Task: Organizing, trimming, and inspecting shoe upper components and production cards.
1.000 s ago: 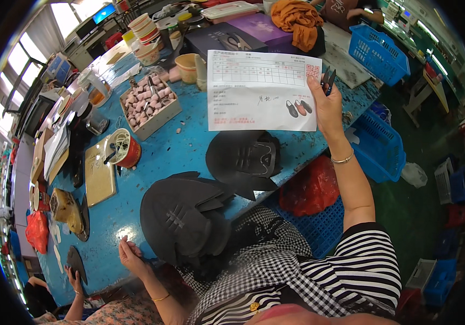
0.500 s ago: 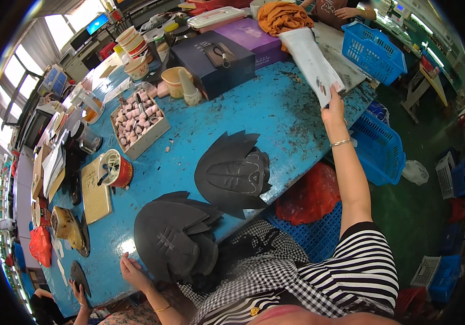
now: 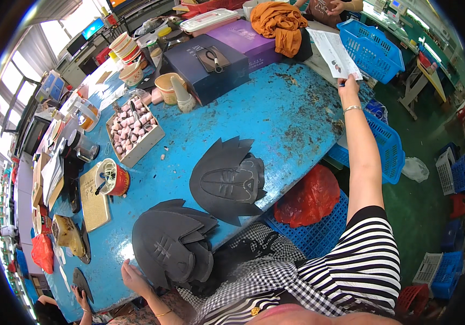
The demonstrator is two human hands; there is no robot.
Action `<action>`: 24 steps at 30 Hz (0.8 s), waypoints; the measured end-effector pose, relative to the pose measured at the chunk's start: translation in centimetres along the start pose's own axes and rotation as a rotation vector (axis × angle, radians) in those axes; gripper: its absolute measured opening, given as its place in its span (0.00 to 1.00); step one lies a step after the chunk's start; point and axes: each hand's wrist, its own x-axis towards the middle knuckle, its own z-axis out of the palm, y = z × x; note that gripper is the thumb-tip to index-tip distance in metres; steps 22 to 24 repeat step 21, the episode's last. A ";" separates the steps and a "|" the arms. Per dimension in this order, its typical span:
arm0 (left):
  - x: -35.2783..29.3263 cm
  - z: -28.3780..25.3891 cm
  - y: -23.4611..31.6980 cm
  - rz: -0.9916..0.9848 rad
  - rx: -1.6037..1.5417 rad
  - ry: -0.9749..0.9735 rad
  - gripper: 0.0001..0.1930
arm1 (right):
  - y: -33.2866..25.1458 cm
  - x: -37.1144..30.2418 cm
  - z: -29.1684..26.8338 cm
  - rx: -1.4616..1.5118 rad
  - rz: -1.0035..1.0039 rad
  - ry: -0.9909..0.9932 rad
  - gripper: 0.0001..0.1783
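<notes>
My right hand reaches out to the far right, closed on the near edge of a white printed sheet. The sheet is held out over the table's far right corner. My left hand rests by the table's near edge with its fingers loosely extended, empty. Just right of it lies a stack of black, flat cut pieces with jagged edges, overhanging the edge towards me. A second fanned stack of similar black pieces, marked with pale lines, lies farther right on the blue table.
A box of small pinkish pieces, a red tub of cords and a dark box stand on the table. Orange cloth lies behind. Blue baskets and a red bag are at right. A co-worker's hand touches a black piece.
My right hand has carried the sheet farther away and to the right, off the blue tabletop. My left hand stays beside the near black stack. The view has shifted slightly.
</notes>
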 end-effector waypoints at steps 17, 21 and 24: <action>-0.1 0.3 0.8 0.010 0.064 0.015 0.14 | -0.8 2.4 7.0 -0.138 -0.069 0.006 0.19; -0.1 0.6 0.7 -0.004 0.050 -0.003 0.14 | -1.0 3.5 7.1 -0.191 -0.036 -0.229 0.12; -0.1 0.6 0.7 -0.004 0.050 -0.003 0.14 | -1.0 3.5 7.1 -0.191 -0.036 -0.229 0.12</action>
